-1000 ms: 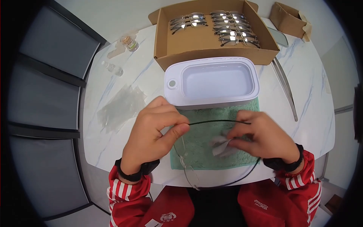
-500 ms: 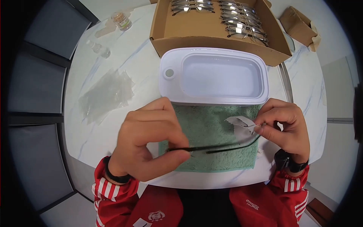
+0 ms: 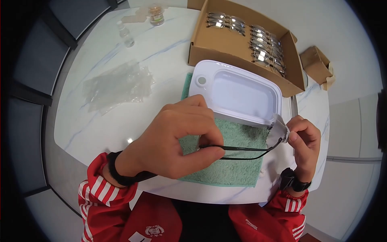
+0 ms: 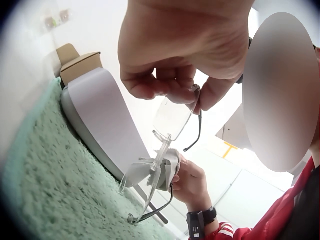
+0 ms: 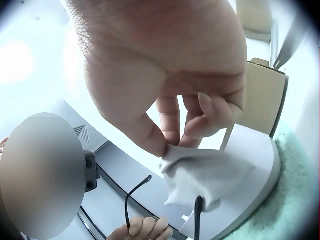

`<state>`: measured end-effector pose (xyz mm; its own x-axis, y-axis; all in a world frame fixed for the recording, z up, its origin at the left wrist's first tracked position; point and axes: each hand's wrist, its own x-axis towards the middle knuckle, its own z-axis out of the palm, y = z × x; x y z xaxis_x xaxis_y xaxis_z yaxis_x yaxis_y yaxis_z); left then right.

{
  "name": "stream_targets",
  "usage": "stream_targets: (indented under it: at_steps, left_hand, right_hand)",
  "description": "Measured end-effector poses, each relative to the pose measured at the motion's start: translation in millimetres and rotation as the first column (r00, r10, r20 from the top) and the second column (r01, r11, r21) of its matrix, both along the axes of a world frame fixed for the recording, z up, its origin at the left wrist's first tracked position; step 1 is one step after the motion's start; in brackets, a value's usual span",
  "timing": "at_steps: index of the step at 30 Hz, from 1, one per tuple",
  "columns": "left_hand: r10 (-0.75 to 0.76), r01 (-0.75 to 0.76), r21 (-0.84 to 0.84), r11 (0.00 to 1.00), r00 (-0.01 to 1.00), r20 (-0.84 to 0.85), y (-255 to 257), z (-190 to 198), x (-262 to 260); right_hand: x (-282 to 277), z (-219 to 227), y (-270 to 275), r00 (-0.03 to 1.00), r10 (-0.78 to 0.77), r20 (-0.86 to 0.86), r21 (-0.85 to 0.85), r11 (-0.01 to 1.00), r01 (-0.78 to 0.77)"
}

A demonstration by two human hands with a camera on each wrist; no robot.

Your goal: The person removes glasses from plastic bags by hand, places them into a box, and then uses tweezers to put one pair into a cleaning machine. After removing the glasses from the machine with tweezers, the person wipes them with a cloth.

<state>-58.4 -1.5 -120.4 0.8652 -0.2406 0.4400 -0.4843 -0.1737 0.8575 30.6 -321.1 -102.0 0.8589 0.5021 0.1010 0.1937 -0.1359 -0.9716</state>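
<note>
My left hand (image 3: 181, 137) pinches a pair of clear-lensed eyeglasses (image 3: 246, 149) near a hinge, over the green towel. The dark temples point right in the head view. In the left wrist view a lens (image 4: 172, 117) hangs below the fingers. My right hand (image 3: 304, 141) pinches a crumpled grey cloth (image 3: 277, 132) between thumb and fingers. One dark temple tip overlaps the cloth in the head view. From the right wrist, the cloth (image 5: 210, 172) droops from the fingertips, with a temple tip (image 5: 198, 202) in front of it.
A white tub (image 3: 205, 94) stands on the green towel (image 3: 229, 173). Behind it, a cardboard box (image 3: 242, 67) holds rows of eyeglasses (image 3: 262, 44). Clear plastic bags (image 3: 117, 86), a small bottle (image 3: 127, 36) and a jar (image 3: 156, 17) lie to the left. A smaller box (image 3: 314, 64) stands far right.
The eyeglasses have turned from lenses hanging toward me to temples pointing right. My right hand has moved right with the cloth, to the temple tip. The head view has swung.
</note>
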Motion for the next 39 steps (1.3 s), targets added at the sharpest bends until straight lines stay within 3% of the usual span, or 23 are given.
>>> stream_targets:
  at_steps: [2, 5, 6, 7, 11, 13, 18, 22, 27, 30, 39]
  left_hand:
    - [-0.016, 0.016, -0.001, 1.000, 1.000, 0.005, -2.3, 5.7, 1.3]
    - [-0.021, 0.023, 0.137, 0.990, 1.000, -0.012, -6.9, 23.5, 3.4]
    - [-0.026, 0.031, 0.257, 0.966, 0.999, -0.022, -7.6, 31.3, 4.8]
    - [-0.030, 0.042, 0.371, 0.928, 0.999, -0.037, -7.8, 39.9, 7.8]
    - [-0.071, 0.102, 0.450, 0.887, 0.994, -0.084, -15.5, 58.4, 19.7]
    - [-0.061, 0.087, 0.448, 0.890, 0.996, -0.072, -21.0, 58.6, 25.1]
    - [-0.046, 0.108, 0.259, 0.960, 0.971, -0.234, -27.2, 56.3, 30.1]
    - [-0.069, 0.118, 0.117, 0.986, 0.930, -0.360, -25.4, 52.4, 36.7]
    - [-0.068, 0.152, 0.165, 0.975, 0.900, -0.430, -14.7, 61.6, 36.4]
    - [-0.068, 0.161, 0.189, 0.969, 0.904, -0.423, -0.9, 69.3, 39.1]
    - [-0.026, 0.110, 0.143, 0.984, 0.870, -0.493, 17.2, 78.8, 40.9]
  right_hand:
    - [0.3, 11.7, 1.5, 0.998, 0.046, 0.036, -0.069, 0.997, -0.043]
    - [-1.4, 35.5, 4.7, 0.985, 0.117, 0.124, -0.238, 0.968, -0.085]
    - [-0.2, 46.6, 7.5, 0.971, 0.165, 0.173, -0.341, 0.935, -0.098]
    - [0.3, 59.4, 13.0, 0.973, 0.153, 0.175, -0.339, 0.937, -0.087]
    - [-4.2, 93.6, 43.7, 0.898, 0.296, 0.325, -0.516, 0.851, -0.093]
    - [-4.2, 89.9, 54.3, 0.806, 0.379, 0.455, -0.457, 0.876, -0.154]
    - [-2.7, 66.5, 65.9, 0.815, 0.420, 0.399, -0.470, 0.857, -0.211]
    - [1.4, 57.4, 66.9, 0.852, 0.364, 0.377, -0.409, 0.891, -0.200]
    - [15.7, 51.9, 57.1, 0.791, 0.473, 0.388, -0.407, 0.858, -0.313]
    - [25.1, 56.4, 44.1, 0.802, 0.502, 0.325, -0.480, 0.818, -0.317]
    - [40.7, 67.4, 26.0, 0.862, 0.479, 0.168, -0.447, 0.816, -0.366]
